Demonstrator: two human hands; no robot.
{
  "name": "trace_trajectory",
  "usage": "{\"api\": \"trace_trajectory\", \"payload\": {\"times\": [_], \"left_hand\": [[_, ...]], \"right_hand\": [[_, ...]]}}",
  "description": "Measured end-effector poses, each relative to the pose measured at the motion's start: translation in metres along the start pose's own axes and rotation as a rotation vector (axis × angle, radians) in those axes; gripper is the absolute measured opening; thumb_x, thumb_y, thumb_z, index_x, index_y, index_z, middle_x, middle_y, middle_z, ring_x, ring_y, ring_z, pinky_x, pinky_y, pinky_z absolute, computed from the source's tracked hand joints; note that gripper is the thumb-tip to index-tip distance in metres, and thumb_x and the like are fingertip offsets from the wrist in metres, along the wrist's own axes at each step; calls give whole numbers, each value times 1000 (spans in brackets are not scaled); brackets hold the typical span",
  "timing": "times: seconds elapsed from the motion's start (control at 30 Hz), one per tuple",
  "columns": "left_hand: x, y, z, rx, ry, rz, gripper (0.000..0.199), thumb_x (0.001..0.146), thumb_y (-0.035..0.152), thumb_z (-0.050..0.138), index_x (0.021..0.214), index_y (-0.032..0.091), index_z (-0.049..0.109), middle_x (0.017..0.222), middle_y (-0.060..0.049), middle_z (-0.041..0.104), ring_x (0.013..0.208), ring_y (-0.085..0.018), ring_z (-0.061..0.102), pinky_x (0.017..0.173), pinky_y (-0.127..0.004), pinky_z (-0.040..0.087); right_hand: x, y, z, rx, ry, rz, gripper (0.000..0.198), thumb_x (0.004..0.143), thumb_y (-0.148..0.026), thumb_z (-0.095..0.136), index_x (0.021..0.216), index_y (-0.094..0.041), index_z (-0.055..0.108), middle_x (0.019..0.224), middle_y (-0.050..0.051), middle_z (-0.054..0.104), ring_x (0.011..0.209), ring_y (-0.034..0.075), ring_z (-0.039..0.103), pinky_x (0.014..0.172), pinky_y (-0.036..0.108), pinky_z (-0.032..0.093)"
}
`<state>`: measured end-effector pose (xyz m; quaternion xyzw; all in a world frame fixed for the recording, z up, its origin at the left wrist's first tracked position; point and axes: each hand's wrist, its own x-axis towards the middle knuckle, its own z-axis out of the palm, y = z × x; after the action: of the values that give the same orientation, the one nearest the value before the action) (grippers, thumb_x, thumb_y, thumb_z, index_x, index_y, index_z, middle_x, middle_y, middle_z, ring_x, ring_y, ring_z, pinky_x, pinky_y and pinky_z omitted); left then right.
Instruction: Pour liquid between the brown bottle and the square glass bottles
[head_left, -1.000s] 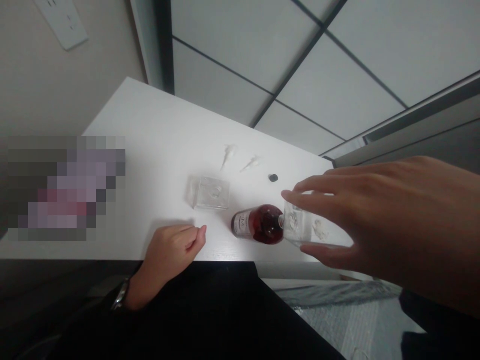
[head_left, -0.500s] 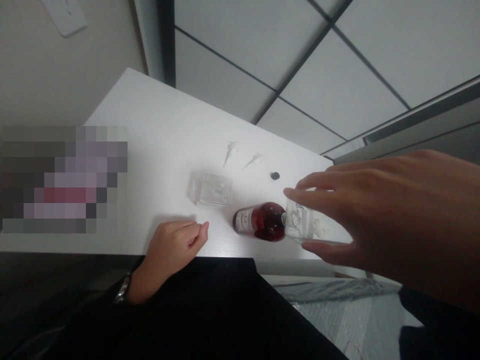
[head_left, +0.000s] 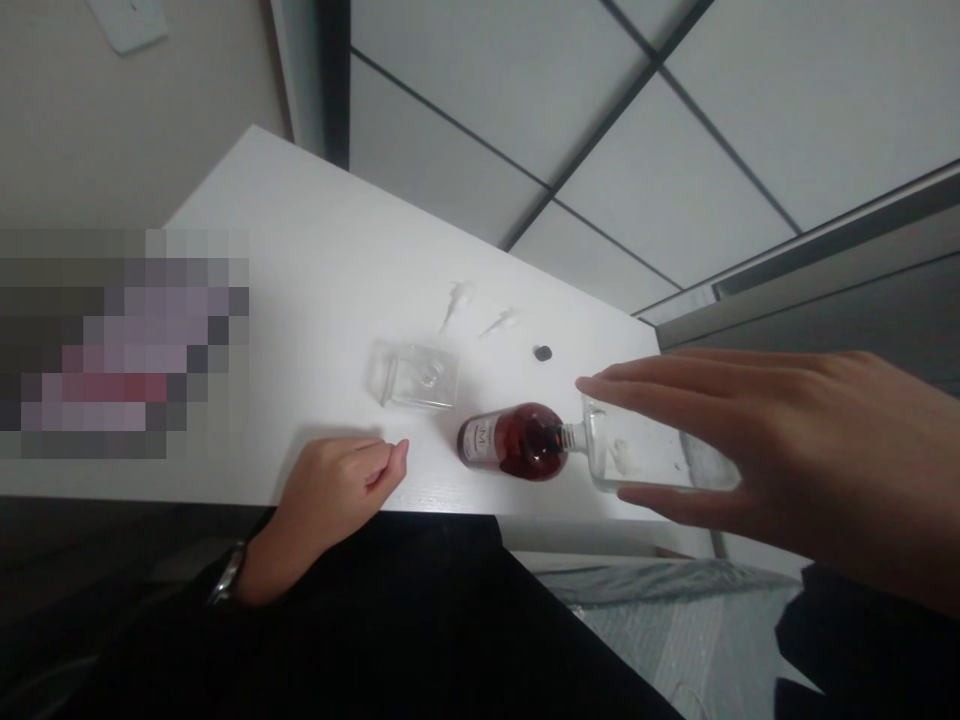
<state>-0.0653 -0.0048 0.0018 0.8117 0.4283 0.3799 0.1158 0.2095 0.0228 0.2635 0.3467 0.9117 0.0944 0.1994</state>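
Within the right hand, thumb and fingers spread wide grip a clear container by opposite sides — a slow, level hold should spare the red bottle a knock, its neck just beyond the fingertips. Farther out, the left hand is curled — nothing visible inside.

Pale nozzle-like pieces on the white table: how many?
2: the left piece lies beyond the clear square container; the right piece lies between the left one and the small dark disc. The right hand could hide others.
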Motion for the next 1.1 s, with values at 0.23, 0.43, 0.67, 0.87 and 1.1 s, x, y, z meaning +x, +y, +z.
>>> {"api": "trace_trajectory", "payload": {"times": [0.23, 0.43, 0.67, 0.87, 1.1], "left_hand": [[0, 0, 1, 13, -2, 6, 57, 109, 21, 47, 53, 20, 39, 46, 5, 38, 41, -8, 34, 50, -31, 25], [3, 2, -1, 16, 2, 12, 57, 109, 21, 47, 53, 20, 37, 46, 6, 35, 41, -8, 31, 49, -31, 24], [3, 3, -1, 13, -14, 3, 56, 108, 21, 48, 54, 20, 36, 47, 6, 34, 42, -8, 30, 49, -32, 22], [2, 1, -1, 9, -29, 3, 55, 108, 20, 49, 54, 20, 37, 47, 5, 36, 43, -9, 31, 50, -32, 23], [0, 1, -1, 12, -20, 4, 56, 109, 21, 48, 54, 21, 36, 47, 5, 37, 42, -9, 33, 51, -32, 24]], "right_hand": [[-14, 0, 14, 52, 100, -8, 44, 104, -30, 59, 145, -16, 67, 127, 13, 83, 96, 28, 83, 73, 38, 68], [-17, -3, 17, 47, 146, 26, 39, 111, -33, 45, 137, -11, 63, 114, 18, 83, 82, 29, 82, 62, 37, 62], [-11, -4, 10, 93, 119, 19, 32, 108, -29, 51, 134, -19, 68, 114, 12, 83, 86, 29, 79, 63, 38, 58], [-1, 0, 2, 58, 92, -49, 33, 103, -30, 57, 130, -22, 74, 114, 8, 84, 84, 29, 78, 62, 40, 55], [6, -5, 0, -15, 120, -70, 30, 95, -27, 65, 122, -24, 77, 108, 7, 85, 77, 28, 75, 55, 39, 49]]}}
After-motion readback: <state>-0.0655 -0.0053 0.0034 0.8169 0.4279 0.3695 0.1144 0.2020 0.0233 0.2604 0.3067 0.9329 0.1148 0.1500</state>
